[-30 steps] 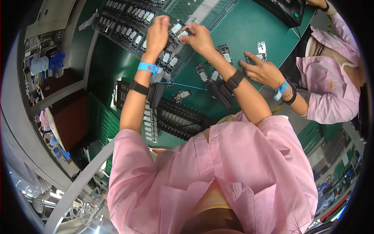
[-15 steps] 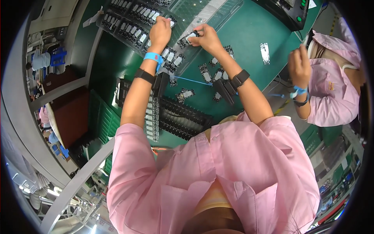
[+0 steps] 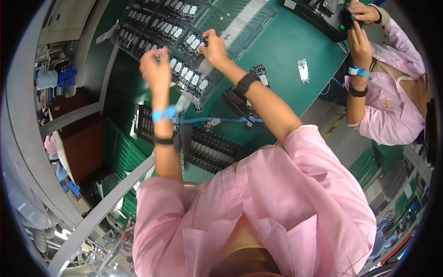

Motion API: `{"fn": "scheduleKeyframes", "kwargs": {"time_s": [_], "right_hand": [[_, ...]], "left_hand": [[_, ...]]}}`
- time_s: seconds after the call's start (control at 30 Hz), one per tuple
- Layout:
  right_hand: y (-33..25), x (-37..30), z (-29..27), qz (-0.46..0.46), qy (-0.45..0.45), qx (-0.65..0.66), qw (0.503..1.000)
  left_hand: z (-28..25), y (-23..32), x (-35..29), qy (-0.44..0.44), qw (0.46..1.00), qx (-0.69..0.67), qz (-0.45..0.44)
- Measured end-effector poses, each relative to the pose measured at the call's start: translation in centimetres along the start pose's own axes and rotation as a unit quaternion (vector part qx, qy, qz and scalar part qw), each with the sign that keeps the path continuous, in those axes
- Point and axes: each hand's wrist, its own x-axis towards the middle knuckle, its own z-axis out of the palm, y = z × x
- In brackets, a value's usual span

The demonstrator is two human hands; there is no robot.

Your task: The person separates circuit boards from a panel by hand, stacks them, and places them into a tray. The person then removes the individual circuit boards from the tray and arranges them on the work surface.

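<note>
Small black-and-white circuit boards (image 3: 187, 74) stand in rows in the compartments of a clear plastic tray (image 3: 230, 53) at the top. My right hand (image 3: 215, 50) is at the tray's middle, its thumb and fingers on the end of a circuit board (image 3: 201, 45) among others in a compartment. My left hand (image 3: 156, 70) hovers over the tray's left part, its fingers curled and smeared by motion. Something small and dark shows between those fingers, too blurred to name. A blue band circles my left wrist, and both forearms wear black straps.
Loose boards (image 3: 213, 123) lie below the tray, and a single pale board (image 3: 302, 71) lies on the green table (image 3: 281, 51). Dark slotted racks (image 3: 210, 150) stand near my body. At the right a person (image 3: 392, 101) in pink works at a black device (image 3: 318, 18).
My right hand has carried a board left into the tray's compartment. My left hand has moved left and down. The co-worker's hands have risen to the black device.
</note>
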Motion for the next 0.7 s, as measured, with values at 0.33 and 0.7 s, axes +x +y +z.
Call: {"fn": "scheduleKeyframes", "kwargs": {"time_s": [0.33,0.7], "right_hand": [[-2.2,-3.0,-4.9,-0.105,-0.069,-0.212,0.969],[-1.6,-17.8,-15.0,0.017,-0.049,0.154,0.987]], "left_hand": [[-11.7,-8.2,-19.5,-0.010,0.991,0.068,-0.114],[-9.6,-10.2,-25.3,-0.023,0.986,0.143,-0.081]]}}
